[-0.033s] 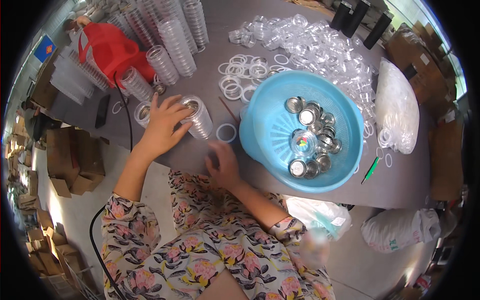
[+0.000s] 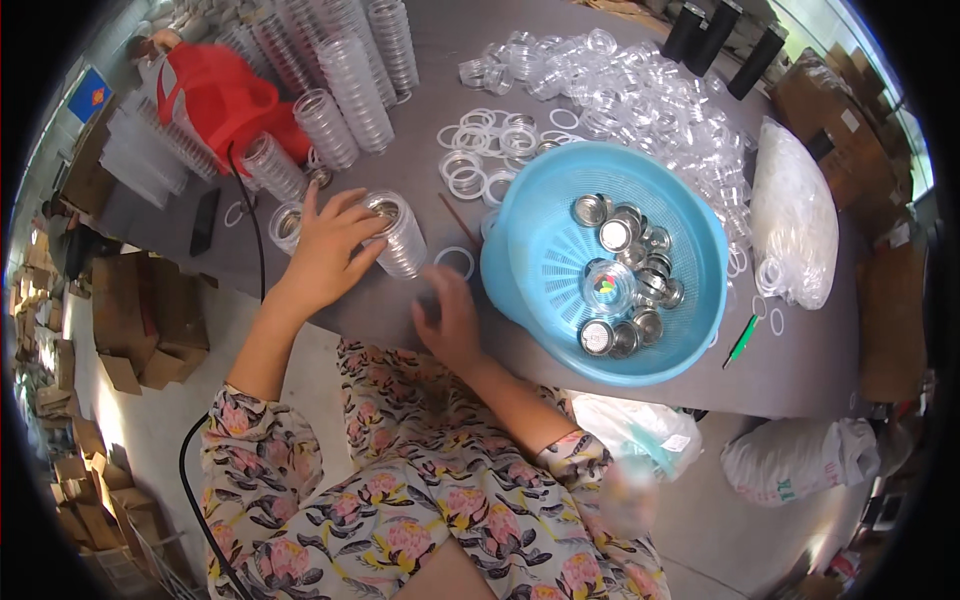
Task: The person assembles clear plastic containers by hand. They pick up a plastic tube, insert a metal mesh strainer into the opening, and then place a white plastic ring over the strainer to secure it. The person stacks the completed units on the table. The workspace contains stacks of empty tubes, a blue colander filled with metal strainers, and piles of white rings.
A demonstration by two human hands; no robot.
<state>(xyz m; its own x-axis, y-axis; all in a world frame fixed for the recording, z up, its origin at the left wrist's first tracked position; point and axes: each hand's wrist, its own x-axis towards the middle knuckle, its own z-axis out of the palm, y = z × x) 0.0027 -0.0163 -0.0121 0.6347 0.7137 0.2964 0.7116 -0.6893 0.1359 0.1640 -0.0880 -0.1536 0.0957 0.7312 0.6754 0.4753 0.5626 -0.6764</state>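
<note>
My left hand (image 2: pixel 328 250) is wrapped around a short stack of clear round containers (image 2: pixel 402 238) that lies on its side on the grey table (image 2: pixel 800 370). My right hand (image 2: pixel 450 322) rests flat near the table's front edge, slightly blurred, with its fingers apart and nothing seen in it. Just beyond its fingertips lies a clear plastic ring (image 2: pixel 456 262). To the right of that hand stands a blue plastic basket (image 2: pixel 545 270) holding several round metal lids (image 2: pixel 620 235) and one small clear jar (image 2: pixel 607 287).
Tall stacks of clear containers (image 2: pixel 350 70) stand at the back left beside a red bag (image 2: pixel 225 100). Loose clear rings (image 2: pixel 480 150) and lids (image 2: pixel 630 90) cover the far table. A white bag (image 2: pixel 795 210), a green pen (image 2: pixel 742 340) and a black phone (image 2: pixel 205 222) lie nearby.
</note>
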